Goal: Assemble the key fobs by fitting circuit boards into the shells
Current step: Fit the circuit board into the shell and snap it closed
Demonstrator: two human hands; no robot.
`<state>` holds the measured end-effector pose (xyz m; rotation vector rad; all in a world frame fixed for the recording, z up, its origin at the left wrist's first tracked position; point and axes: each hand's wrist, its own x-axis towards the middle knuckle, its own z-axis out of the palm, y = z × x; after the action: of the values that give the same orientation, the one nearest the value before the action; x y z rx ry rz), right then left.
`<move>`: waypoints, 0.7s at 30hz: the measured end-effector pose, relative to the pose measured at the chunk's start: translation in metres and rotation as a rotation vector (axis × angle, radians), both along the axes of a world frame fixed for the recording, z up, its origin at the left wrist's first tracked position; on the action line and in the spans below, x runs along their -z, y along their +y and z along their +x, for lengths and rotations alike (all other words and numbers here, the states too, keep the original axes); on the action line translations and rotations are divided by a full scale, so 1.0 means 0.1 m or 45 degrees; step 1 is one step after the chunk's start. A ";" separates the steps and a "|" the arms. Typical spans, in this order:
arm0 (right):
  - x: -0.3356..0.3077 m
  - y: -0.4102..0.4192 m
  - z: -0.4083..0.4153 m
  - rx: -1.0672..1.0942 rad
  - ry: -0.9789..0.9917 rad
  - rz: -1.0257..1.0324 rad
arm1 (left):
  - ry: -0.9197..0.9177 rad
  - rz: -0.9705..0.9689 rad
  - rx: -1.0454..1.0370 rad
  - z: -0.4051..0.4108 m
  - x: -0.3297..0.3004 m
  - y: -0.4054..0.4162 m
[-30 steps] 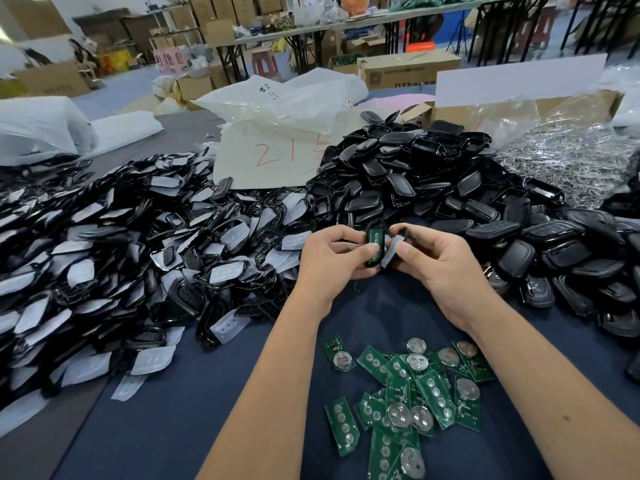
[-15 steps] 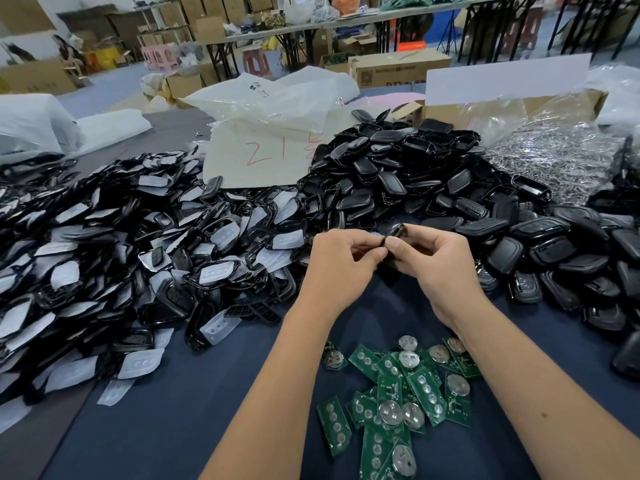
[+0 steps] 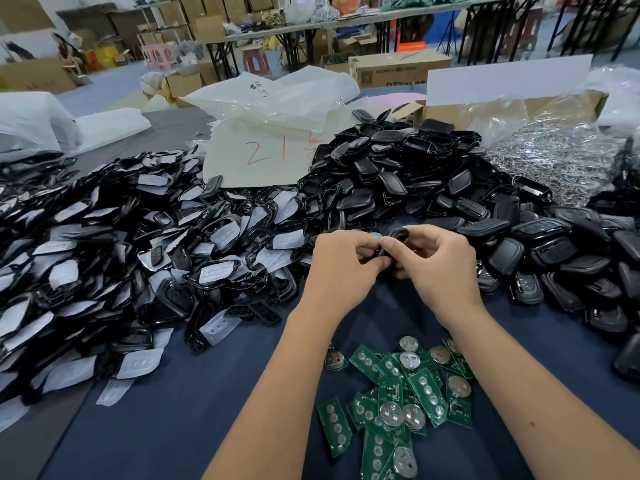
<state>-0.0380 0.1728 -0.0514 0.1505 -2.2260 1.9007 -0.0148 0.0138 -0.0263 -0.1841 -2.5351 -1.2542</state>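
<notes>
1. Both hands meet in the middle of the table, just in front of the big black piles. The left hand (image 3: pixel 341 268) and right hand (image 3: pixel 438 268) each have fingers curled round one small black key fob shell (image 3: pixel 393 242), thumbs pinching it from opposite sides.
2. Looks to me like the closing step: squeezing the shell together, presumably with a board inside. Can't actually see a board in there, the fingers cover nearly all of it.
3. Next move, I'd guess: even thumb pressure round the rim until it seats, then drop it on a pile and grab a fresh board.
4. Spare circuit boards (image 3: pixel 398 393) sit loose in a green heap on the blue table cover (image 3: pixel 173 410), near the forearms, several with round silver coin cells showing.
5. Containers: nothing's really binned. Shell frames with white pads (image 3: pixel 121 254) heap on the left, black shells (image 3: pixel 415 174) on the right. A clear bag in a cardboard box (image 3: pixel 554 157) far right holds shiny metal bits, too small to identify.
</notes>
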 end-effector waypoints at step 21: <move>-0.01 0.14 -0.06 -0.426 0.206 0.144 | -0.111 0.059 0.097 -0.03 -0.04 -0.23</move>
<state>-0.0443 0.1871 -0.0499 0.7095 -2.3102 1.8340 -0.0173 -0.0091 -0.0222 -0.2223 -2.5921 -1.3770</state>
